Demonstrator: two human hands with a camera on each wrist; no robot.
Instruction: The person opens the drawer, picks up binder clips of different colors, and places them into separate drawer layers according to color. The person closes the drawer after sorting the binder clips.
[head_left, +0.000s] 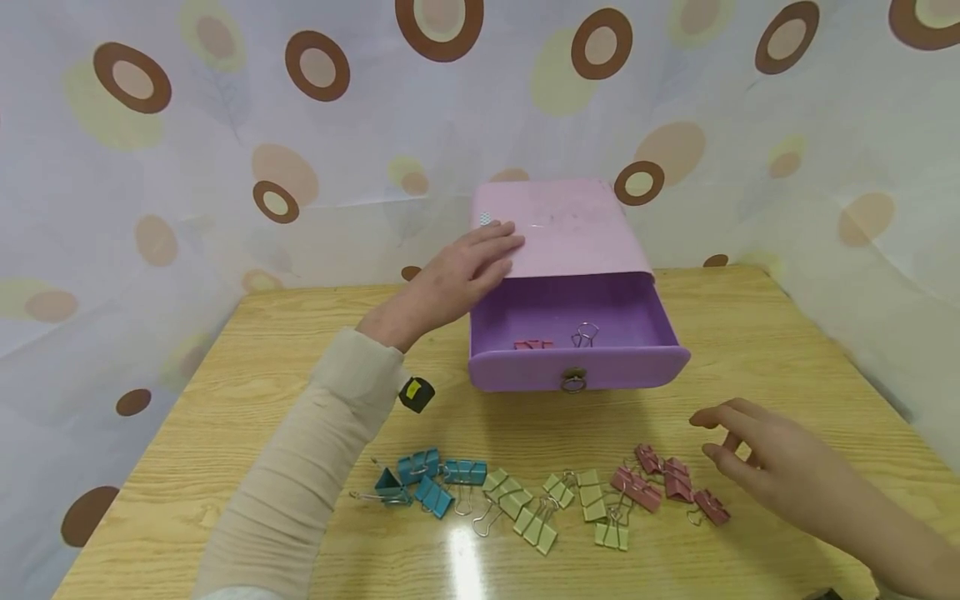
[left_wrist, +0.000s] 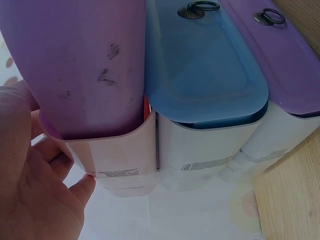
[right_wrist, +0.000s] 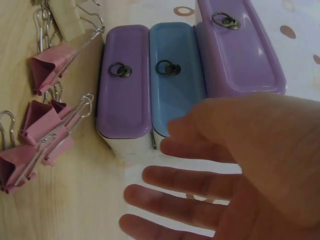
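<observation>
The top purple drawer (head_left: 577,368) of a small drawer cabinet (head_left: 562,225) is pulled out. A pink binder clip (head_left: 533,344) and the wire handles (head_left: 585,335) of another clip show inside; the front wall hides the rest. My left hand (head_left: 457,271) rests on the cabinet's pink top at its left edge, fingers stretched out. In the left wrist view its thumb (left_wrist: 82,189) lies against the casing's side. My right hand (head_left: 772,458) is over the table, right of several pink binder clips (head_left: 677,481), with its fingers loosely bent and nothing in them.
Several blue binder clips (head_left: 431,479) lie at the front left of the table, several yellow ones (head_left: 536,508) in the middle. Below the pulled-out drawer, a blue drawer (right_wrist: 175,92) and another purple drawer (right_wrist: 126,97) are closed. A patterned cloth (head_left: 360,167) hangs behind the table.
</observation>
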